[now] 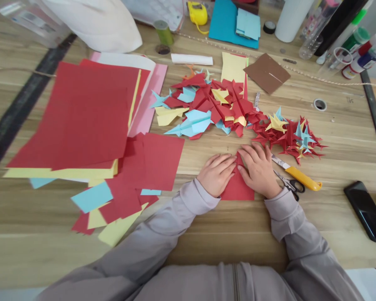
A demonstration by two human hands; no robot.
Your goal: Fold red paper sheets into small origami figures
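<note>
A sheet of red paper (238, 186) lies in front of me, its top narrowing between my hands, which cover much of it. My left hand (217, 172) rests on its left side, fingers close together and bent onto the paper. From the other side my right hand (257, 169) grips the sheet, its thumb and fingertips near the middle line. Just right of that hand lie a yellow-handled utility knife (301, 176) and black-handled scissors (293, 184). Beyond my hands are a pile of folded paper planes (203, 104) and a heap of small pointed paper pieces (290, 133).
Large red sheets (87, 113) are stacked at left, with smaller cut pieces (122, 200) before them. A brown square (267, 74), a tape roll (320, 104) and a yellow tape measure (197, 13) lie farther back. A black phone (366, 211) sits at right, below several paint bottles (363, 54).
</note>
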